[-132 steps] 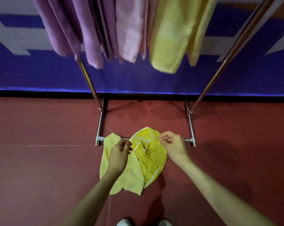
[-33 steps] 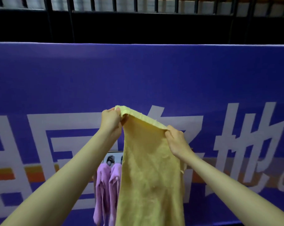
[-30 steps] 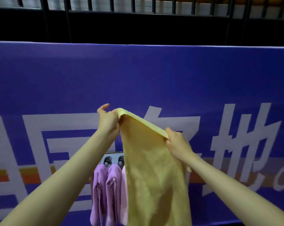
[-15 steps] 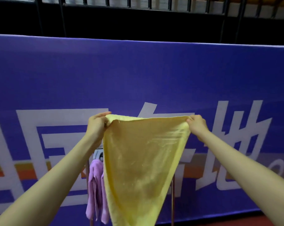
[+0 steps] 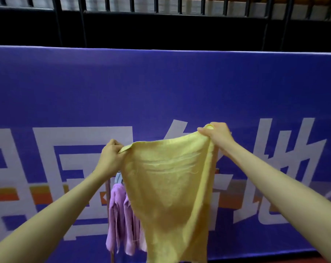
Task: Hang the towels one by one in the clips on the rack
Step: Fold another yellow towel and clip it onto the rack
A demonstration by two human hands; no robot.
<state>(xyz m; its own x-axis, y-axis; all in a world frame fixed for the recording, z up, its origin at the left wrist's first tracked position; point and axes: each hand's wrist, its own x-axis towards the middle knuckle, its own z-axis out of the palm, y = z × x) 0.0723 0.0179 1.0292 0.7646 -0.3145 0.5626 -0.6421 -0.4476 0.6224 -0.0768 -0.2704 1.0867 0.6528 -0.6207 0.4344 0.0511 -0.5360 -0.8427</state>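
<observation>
Yellow towel (image 5: 168,186) stretched in front of the rack (image 5: 109,186), top corners pinched by left hand (image 5: 111,158) and right hand (image 5: 216,138). Clips hidden behind; could miss one and drop a corner.

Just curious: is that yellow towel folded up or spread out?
Spread out: left hand and right hand pinch the yellow towel at its top corners.

Right hand (image 5: 218,138) raised; yellow towel (image 5: 170,186) edge tilted.
</observation>
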